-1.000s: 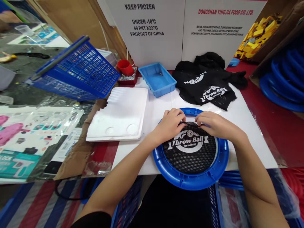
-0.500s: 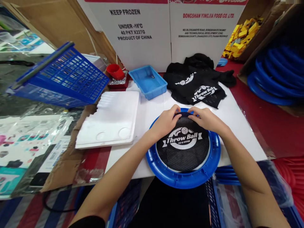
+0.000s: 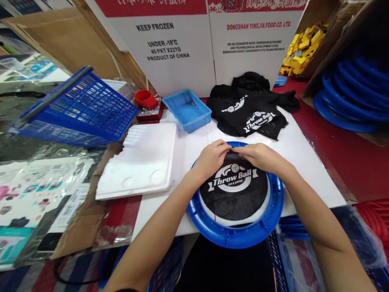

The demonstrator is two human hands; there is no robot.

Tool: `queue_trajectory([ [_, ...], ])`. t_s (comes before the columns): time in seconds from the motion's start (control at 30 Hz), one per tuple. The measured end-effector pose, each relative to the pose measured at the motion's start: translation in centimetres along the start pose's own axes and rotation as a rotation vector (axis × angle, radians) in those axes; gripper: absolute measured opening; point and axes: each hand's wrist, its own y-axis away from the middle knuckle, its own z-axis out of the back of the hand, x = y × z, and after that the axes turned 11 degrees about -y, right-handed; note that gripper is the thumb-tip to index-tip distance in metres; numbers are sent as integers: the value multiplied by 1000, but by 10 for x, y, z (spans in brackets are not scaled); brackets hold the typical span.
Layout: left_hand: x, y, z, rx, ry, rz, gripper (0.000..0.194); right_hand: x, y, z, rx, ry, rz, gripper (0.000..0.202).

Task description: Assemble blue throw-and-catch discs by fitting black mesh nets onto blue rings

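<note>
A blue plastic ring (image 3: 234, 239) lies at the front edge of the white board, partly overhanging it. Inside it rests a round black mesh (image 3: 234, 202) printed "Throw Ball", with a pale gap along its near side. My left hand (image 3: 214, 156) has its fingers pressed together on the mesh's far edge. Close beside it, nearly fingertip to fingertip, my right hand (image 3: 258, 156) is closed on the same edge. The fingertips partly hide that edge of the mesh.
Black printed mesh pieces (image 3: 252, 109) lie behind the ring, beside a blue tray (image 3: 188, 113). White foam (image 3: 139, 158) and a tilted blue basket (image 3: 82, 109) are at left. Blue rings (image 3: 352, 97) fill a box at right. A white carton (image 3: 182, 40) stands behind.
Both hands have closed in toward each other and their fingers lie flatter over the mesh's far edge. The mesh has shifted away from the ring's near side, widening the gap there. The view has tilted slightly.
</note>
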Motion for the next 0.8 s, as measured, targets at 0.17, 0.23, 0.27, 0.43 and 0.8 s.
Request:
queue_trajectory([
  [0.17, 6, 4, -3, -5, -27, 7, 30, 5, 4, 6, -6, 87, -11, 42],
  [0.23, 6, 5, -4, 5, -43, 8, 31, 4, 4, 8, -22, 106, -37, 41],
  [0.27, 5, 6, -4, 12, -51, 9, 32, 4, 4, 8, -25, 107, -44, 40],
  [0.43, 2, 9, -4, 14, -74, 0, 32, 5, 0, 1, -123, 152, -70, 33],
  [0.8, 5, 9, -5, -13, -52, -23, 35, -19, -25, -26, -339, -108, 37, 11],
])
